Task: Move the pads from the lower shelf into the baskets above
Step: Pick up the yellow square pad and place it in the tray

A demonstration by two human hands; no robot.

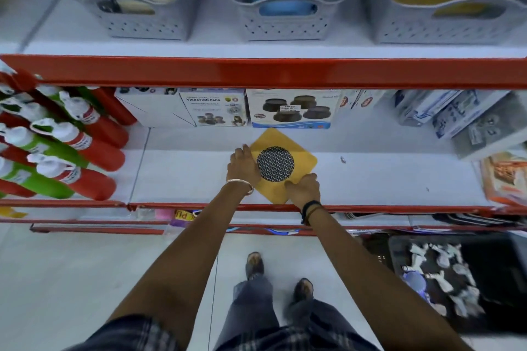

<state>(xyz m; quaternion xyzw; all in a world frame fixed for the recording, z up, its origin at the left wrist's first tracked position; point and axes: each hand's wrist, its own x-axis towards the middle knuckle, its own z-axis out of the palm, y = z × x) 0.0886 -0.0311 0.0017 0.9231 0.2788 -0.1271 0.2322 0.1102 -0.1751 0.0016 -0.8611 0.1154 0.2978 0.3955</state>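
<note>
Pads mostly in the baskets, one yellow pad (281,164) left on the lower shelf (385,179).
Both hands, left hand (245,166) and right hand (303,189), grip its edges mid-frame; the right basket (445,25) at upper right already holds a matching one.

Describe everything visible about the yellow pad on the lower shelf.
The yellow pad is a thin, flat, rounded-corner square with a dark, mesh-patterned disc in its centre. It looks like flexible plastic or rubber. It lies turned diamond-wise on the white lower shelf, in front of the product boxes. The left hand rests on its left edge and the right hand covers its near corner.
</note>
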